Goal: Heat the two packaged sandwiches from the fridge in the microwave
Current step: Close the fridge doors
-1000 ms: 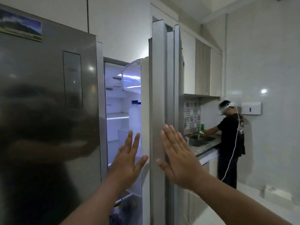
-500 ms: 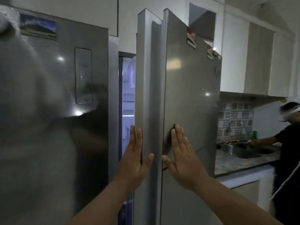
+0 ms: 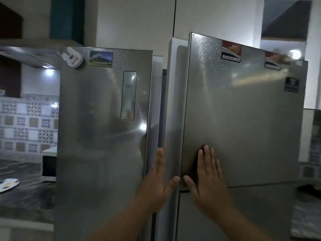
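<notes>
A steel side-by-side fridge fills the view. Its right door [image 3: 243,110] stands nearly closed, with only a narrow dark gap beside the left door [image 3: 104,127]. My right hand [image 3: 206,178] presses flat on the right door's front, fingers straight. My left hand [image 3: 159,178] lies flat against that door's inner edge strip, fingers straight up. A white microwave [image 3: 49,168] sits on the counter left of the fridge, partly hidden behind it. No sandwiches are visible.
A dark marbled counter [image 3: 22,197] runs along the left, with a white packet [image 3: 8,185] lying on it. Patterned wall tiles [image 3: 29,122] rise behind it. Magnets and stickers [image 3: 100,58] dot both doors. More counter shows at the far right [image 3: 309,197].
The right fridge door has swung from wide open to nearly closed under both flat hands. The view turned left: the person at the sink left the frame and the microwave side appeared.
</notes>
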